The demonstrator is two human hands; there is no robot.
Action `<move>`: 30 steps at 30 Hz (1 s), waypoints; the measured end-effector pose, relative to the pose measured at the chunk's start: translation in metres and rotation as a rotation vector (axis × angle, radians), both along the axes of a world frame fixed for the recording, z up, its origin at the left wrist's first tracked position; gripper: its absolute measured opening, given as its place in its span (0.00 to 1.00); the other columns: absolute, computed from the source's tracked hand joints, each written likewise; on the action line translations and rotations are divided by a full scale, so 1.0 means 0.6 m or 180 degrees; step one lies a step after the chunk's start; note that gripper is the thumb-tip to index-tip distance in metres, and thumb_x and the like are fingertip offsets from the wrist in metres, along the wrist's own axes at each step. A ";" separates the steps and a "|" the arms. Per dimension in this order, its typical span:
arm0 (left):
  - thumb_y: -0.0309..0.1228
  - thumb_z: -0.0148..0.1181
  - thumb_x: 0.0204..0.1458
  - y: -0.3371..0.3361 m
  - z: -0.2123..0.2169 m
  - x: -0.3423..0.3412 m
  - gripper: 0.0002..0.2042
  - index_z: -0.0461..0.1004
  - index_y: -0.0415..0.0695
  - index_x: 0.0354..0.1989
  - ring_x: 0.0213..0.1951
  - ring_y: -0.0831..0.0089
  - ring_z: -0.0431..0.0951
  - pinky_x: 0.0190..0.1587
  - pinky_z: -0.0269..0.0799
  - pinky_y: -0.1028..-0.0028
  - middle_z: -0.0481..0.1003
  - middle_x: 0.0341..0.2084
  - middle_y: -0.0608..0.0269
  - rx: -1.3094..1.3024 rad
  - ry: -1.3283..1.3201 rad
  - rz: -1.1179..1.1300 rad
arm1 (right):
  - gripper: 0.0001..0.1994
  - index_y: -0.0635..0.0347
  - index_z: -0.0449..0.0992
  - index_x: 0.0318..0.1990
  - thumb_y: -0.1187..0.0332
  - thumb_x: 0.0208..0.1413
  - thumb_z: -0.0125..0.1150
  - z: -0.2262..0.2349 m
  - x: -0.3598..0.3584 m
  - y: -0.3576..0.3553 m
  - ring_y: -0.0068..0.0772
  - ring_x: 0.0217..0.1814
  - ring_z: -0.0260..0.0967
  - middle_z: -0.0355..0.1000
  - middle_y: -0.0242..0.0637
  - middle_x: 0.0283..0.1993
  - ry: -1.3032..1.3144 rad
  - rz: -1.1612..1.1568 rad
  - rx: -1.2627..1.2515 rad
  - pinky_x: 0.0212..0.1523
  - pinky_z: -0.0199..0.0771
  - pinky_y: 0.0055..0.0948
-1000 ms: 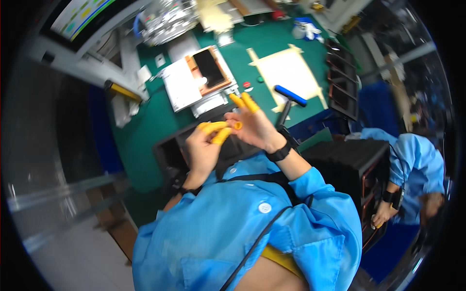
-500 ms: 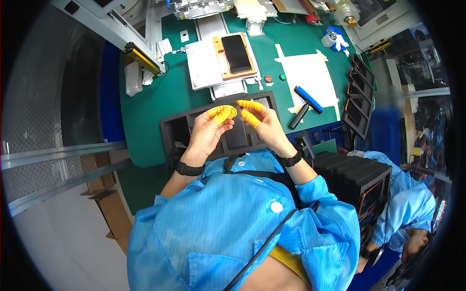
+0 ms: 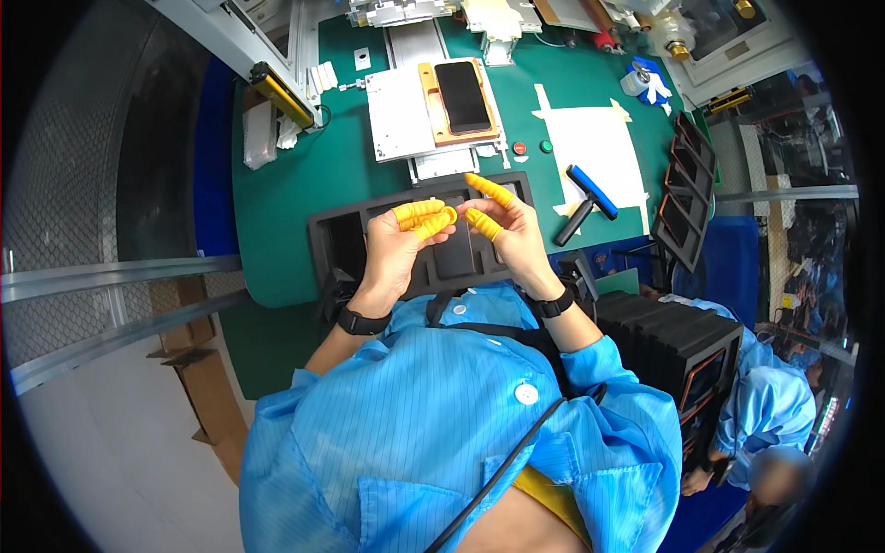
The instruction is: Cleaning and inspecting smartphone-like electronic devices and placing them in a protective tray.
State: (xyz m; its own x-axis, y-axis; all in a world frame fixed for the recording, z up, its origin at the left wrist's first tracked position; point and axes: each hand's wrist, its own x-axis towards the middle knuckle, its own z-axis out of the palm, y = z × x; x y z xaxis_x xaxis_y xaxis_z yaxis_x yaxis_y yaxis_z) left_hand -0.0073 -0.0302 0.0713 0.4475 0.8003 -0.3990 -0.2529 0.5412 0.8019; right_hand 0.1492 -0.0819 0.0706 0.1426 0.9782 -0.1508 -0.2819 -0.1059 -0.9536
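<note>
My left hand [image 3: 395,244] is closed in a pinch, with yellow finger cots on its fingers. At its fingertips is what looks like a rolled yellow finger cot [image 3: 450,215]. Facing it, my right hand [image 3: 514,235] has a cot-covered index finger stretched out and its thumb apart from it. A bare fingertip of that hand comes close to the rolled cot; contact cannot be made out. Below both hands lies a black compartment tray [image 3: 323,226] with dark flat panels in it, partly hidden by the hands.
Beyond the tray, a dark phone-shaped panel [image 3: 463,97] sits in an orange fixture [image 3: 433,101] on a white metal plate [image 3: 396,120]. To the right are a blue roller [image 3: 592,191], a taped white sheet [image 3: 595,138] and stacked black trays [image 3: 664,336]. A co-worker's blue sleeve [image 3: 774,396] shows at right.
My right index finger has lifted and stretched away from its thumb. The left pinch has shifted slightly right. The whole view has moved a little, and the co-worker at right has shifted.
</note>
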 end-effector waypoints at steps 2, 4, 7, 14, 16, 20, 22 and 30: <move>0.21 0.50 0.50 0.001 0.001 0.002 0.11 0.69 0.33 0.42 0.31 0.67 0.77 0.36 0.74 0.77 0.74 0.32 0.53 0.0408 0.0483 -0.0122 | 0.19 0.61 0.65 0.51 0.81 0.49 0.53 0.005 -0.006 -0.002 0.20 0.43 0.66 0.71 0.34 0.39 -0.0274 -0.0166 0.0201 0.46 0.66 0.20; 0.22 0.50 0.50 0.006 -0.003 -0.003 0.10 0.69 0.33 0.41 0.32 0.68 0.76 0.35 0.73 0.77 0.74 0.32 0.54 0.0063 0.0210 -0.0113 | 0.22 0.60 0.67 0.50 0.85 0.44 0.53 0.006 -0.019 -0.006 0.26 0.40 0.69 0.71 0.36 0.37 -0.0702 -0.0484 0.0581 0.43 0.69 0.22; 0.23 0.50 0.51 0.010 -0.013 -0.016 0.09 0.69 0.34 0.40 0.31 0.70 0.76 0.35 0.73 0.77 0.74 0.32 0.55 -0.0577 -0.0221 -0.0162 | 0.24 0.60 0.70 0.45 0.84 0.33 0.54 0.008 -0.015 -0.010 0.39 0.32 0.67 0.69 0.38 0.32 -0.3259 0.0010 0.1667 0.34 0.70 0.28; 0.24 0.46 0.53 0.011 -0.028 -0.060 0.08 0.70 0.35 0.38 0.30 0.76 0.73 0.34 0.71 0.79 0.73 0.31 0.60 -0.1040 -0.0341 -0.0518 | 0.19 0.65 0.70 0.40 0.77 0.33 0.55 -0.005 -0.026 -0.010 0.35 0.33 0.67 0.66 0.39 0.37 -0.3924 0.0784 0.2692 0.33 0.71 0.27; 0.23 0.46 0.53 0.012 -0.020 -0.075 0.08 0.71 0.36 0.38 0.30 0.77 0.72 0.32 0.70 0.79 0.73 0.31 0.60 -0.1033 -0.0600 -0.0894 | 0.18 0.65 0.70 0.39 0.77 0.33 0.55 -0.003 -0.033 -0.014 0.35 0.34 0.67 0.66 0.40 0.38 -0.3901 0.0787 0.2721 0.33 0.71 0.27; 0.24 0.53 0.49 -0.004 -0.019 -0.093 0.08 0.72 0.36 0.38 0.29 0.79 0.70 0.30 0.68 0.80 0.73 0.30 0.61 -0.1175 -0.0812 -0.0869 | 0.20 0.65 0.71 0.40 0.78 0.32 0.55 0.017 -0.048 -0.023 0.35 0.31 0.69 0.68 0.38 0.37 -0.3725 0.0563 0.2246 0.30 0.72 0.27; 0.24 0.54 0.49 -0.008 -0.022 -0.096 0.09 0.72 0.36 0.38 0.28 0.79 0.70 0.29 0.68 0.82 0.73 0.30 0.60 -0.1170 -0.0823 -0.0885 | 0.20 0.65 0.71 0.40 0.79 0.31 0.55 0.023 -0.056 -0.030 0.35 0.29 0.69 0.69 0.37 0.36 -0.3628 0.0526 0.2034 0.28 0.72 0.27; 0.27 0.56 0.48 -0.010 -0.005 -0.087 0.10 0.73 0.35 0.37 0.23 0.82 0.69 0.22 0.64 0.86 0.73 0.26 0.62 -0.1104 -0.1040 -0.0953 | 0.23 0.62 0.72 0.41 0.82 0.28 0.55 0.032 -0.080 -0.055 0.33 0.24 0.71 0.70 0.35 0.27 -0.2754 0.0286 0.1318 0.21 0.71 0.26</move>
